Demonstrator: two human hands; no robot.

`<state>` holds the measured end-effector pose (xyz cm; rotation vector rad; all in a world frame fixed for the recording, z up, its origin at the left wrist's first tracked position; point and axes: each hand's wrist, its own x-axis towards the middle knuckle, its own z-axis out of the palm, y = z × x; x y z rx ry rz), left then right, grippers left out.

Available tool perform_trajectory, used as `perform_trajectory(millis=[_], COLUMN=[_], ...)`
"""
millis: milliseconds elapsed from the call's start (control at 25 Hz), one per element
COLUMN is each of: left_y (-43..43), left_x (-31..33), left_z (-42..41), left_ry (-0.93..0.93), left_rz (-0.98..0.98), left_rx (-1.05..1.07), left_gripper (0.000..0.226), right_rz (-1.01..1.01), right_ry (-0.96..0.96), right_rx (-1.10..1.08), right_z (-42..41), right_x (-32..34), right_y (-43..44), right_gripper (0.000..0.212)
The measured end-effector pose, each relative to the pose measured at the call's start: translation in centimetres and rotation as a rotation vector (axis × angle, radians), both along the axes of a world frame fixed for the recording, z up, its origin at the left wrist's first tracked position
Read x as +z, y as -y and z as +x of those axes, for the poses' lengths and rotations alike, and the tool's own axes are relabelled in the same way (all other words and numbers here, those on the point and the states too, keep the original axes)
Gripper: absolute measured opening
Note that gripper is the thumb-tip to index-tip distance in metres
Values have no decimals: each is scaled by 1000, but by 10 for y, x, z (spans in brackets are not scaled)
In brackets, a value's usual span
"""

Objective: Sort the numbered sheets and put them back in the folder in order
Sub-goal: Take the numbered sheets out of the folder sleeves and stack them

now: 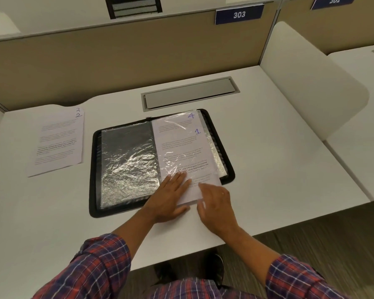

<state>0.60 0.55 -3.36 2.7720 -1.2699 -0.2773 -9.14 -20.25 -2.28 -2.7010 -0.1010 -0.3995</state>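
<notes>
Glossy, crinkled clear plastic sleeves (129,160) fill the black fabric-edged folder (91,169); matt white paper sheets (58,141) lie on the smooth matt white surface (268,158).

Both forearms (134,229) reach forward, close together. The left hand (171,199) lies flat, fingers straight; the right hand (217,207), blurred, has bent fingers, grip unclear.

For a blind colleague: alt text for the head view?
Left hand and right hand touch sheet 1 on the right page of an open black folder, sheet 4 behind it. Sheet 2 lies on the desk to its left.
</notes>
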Motion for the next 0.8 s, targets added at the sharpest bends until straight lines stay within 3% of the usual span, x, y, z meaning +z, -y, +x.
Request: perform_trajectory(millis=[120, 320, 800], left_y=[4, 7, 10], left_x=[-2, -6, -12], left_z=[-11, -28, -85], left_ry=[12, 18, -50], left_rz=[16, -45, -88], left_rx=[2, 54, -43], left_gripper=[67, 57, 55], right_rz=[308, 791, 921], right_ry=[-31, -416, -632], right_rx=[-302, -508, -414], right_z=[21, 53, 67], right_x=[19, 28, 15], right_y=[11, 32, 59], right_gripper=[41, 35, 13])
